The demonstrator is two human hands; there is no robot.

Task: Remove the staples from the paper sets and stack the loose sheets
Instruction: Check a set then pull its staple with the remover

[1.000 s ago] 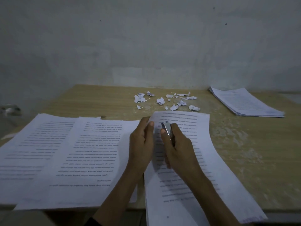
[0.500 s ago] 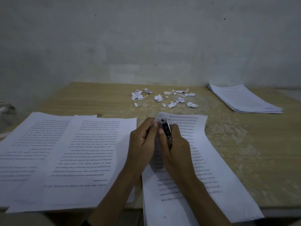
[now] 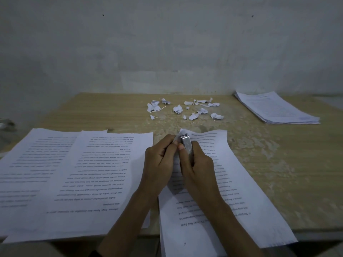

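A wooden table (image 3: 289, 191) with a light, grained top is seen under dim, even light. Its surface is worn into pale, flaky patches (image 3: 258, 145) toward the middle and right. Behind the table's far edge a plain grey-white wall (image 3: 167, 45) is set, by which the upper part of the view is filled. The wall is mottled and marked by small dark specks (image 3: 103, 15). Just past the table's left edge a blurred pale object (image 3: 5, 124) is glimpsed, too unclear to be named.

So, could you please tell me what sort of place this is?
Probably a plain office or study corner: a worn wooden table pushed against a bare wall, printed sheets spread out, and a paper stack.
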